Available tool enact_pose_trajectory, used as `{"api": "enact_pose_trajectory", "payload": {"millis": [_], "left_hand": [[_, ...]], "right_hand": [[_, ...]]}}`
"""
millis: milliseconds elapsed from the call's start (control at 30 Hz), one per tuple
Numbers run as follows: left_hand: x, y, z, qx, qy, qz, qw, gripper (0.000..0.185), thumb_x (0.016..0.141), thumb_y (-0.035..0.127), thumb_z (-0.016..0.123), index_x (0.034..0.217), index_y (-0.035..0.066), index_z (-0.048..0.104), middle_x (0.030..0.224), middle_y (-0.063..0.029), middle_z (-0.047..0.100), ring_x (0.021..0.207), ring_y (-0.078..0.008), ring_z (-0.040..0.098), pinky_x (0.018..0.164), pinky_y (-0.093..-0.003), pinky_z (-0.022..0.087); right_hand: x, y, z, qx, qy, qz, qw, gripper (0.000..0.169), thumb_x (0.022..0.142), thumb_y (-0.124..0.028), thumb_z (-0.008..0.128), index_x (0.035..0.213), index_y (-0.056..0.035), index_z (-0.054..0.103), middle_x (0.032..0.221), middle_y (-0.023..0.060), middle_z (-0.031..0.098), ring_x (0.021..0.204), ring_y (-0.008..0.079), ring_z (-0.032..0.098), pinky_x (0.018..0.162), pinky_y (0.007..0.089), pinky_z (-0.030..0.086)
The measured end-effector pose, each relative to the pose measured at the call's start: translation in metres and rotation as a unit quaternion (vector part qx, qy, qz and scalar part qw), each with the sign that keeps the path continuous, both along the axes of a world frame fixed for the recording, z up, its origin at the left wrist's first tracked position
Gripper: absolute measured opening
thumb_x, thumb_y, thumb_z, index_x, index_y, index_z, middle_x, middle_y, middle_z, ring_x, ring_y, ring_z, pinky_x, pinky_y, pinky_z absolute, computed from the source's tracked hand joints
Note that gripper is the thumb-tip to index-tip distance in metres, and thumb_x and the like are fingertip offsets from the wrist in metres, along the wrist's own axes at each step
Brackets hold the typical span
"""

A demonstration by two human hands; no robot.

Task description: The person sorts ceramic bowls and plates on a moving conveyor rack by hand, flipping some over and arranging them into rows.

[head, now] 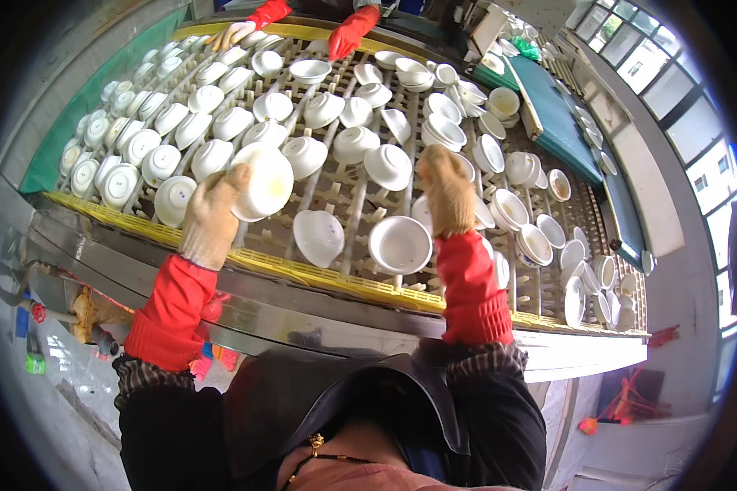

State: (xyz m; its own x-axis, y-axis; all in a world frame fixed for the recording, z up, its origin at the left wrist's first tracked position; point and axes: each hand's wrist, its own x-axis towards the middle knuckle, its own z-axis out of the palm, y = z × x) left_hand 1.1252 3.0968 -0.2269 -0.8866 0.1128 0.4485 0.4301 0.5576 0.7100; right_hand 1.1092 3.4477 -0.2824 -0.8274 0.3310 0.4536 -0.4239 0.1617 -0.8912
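My left hand, in a tan work glove over a red rubber glove sleeve, grips the edge of a white bowl with a yellowish stain. That bowl is raised above the pegged conveyor belt. My right hand, gloved the same way, is curled over several white bowls; its fingers hide whether it grips one. Just beyond its fingertips lie nested bowls. Between my hands, a white bowl stands with its opening towards me, and an oval-looking bowl leans on the pegs.
Rows of mostly overturned bowls cover the belt's left side. Loose, tilted bowls crowd the right. Across the belt, a co-worker's gloved hands reach in. A yellow guard strip edges the near side; a green narrow belt runs at far right.
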Motion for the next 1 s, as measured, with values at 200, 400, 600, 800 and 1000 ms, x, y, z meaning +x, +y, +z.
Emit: {"api": "enact_pose_trajectory", "payload": {"millis": [200,400,600,800,1000], "left_hand": [[0.017,0.068,0.001,-0.144,0.245,-0.216,0.934,0.027,0.088,0.026,0.071,0.086,-0.001,0.065,0.081,-0.0144,0.067,0.086,-0.0291,0.067,0.098,-0.0418,0.049],[0.029,0.129,0.008,-0.264,0.222,-0.325,0.881,0.028,0.066,0.022,0.076,0.077,-0.002,0.066,0.088,-0.0214,0.067,0.092,-0.0408,0.065,0.106,-0.0493,0.045],[0.022,0.136,-0.01,0.134,0.077,-0.22,0.963,0.092,0.089,0.061,0.063,0.144,-0.01,0.041,0.137,-0.0228,0.055,0.128,-0.0288,0.052,0.109,-0.0381,0.039],[-0.009,0.119,-0.057,0.059,-0.034,-0.261,0.963,0.042,0.104,0.029,0.051,0.137,0.004,0.056,0.134,-0.0185,0.061,0.127,-0.0268,0.057,0.109,-0.0359,0.042],[0.014,0.17,-0.025,0.296,-0.307,-0.15,0.892,0.031,0.092,0.022,0.066,0.116,0.002,0.071,0.1,-0.0046,0.071,0.092,-0.0128,0.064,0.083,-0.0281,0.051]], "right_hand": [[0.056,-0.065,-0.016,0.304,-0.014,0.127,0.944,0.05,0.088,-0.035,0.072,0.126,-0.0059,0.057,0.1,0.006,0.062,0.093,0.0202,0.06,0.08,0.0336,0.05],[0.071,-0.047,-0.022,0.36,0.071,0.054,0.929,0.055,0.067,-0.017,0.077,0.118,-0.0064,0.062,0.112,0.0157,0.066,0.109,0.0389,0.062,0.092,0.0429,0.052],[0.058,-0.055,0.006,-0.474,-0.174,0.125,0.854,0.027,0.095,-0.02,0.057,0.12,-0.0106,0.058,0.104,0.008,0.067,0.089,0.0203,0.07,0.069,0.0373,0.061],[0.051,-0.063,-0.004,-0.085,-0.185,0.039,0.978,0.058,0.086,-0.029,0.078,0.128,0.0018,0.055,0.109,0.0138,0.068,0.092,0.022,0.068,0.079,0.0368,0.057],[0.069,-0.049,0.013,0.206,-0.161,-0.111,0.959,0.106,0.065,-0.039,0.09,0.145,0.0067,0.037,0.126,0.0267,0.062,0.112,0.0362,0.065,0.097,0.0391,0.051]]}}
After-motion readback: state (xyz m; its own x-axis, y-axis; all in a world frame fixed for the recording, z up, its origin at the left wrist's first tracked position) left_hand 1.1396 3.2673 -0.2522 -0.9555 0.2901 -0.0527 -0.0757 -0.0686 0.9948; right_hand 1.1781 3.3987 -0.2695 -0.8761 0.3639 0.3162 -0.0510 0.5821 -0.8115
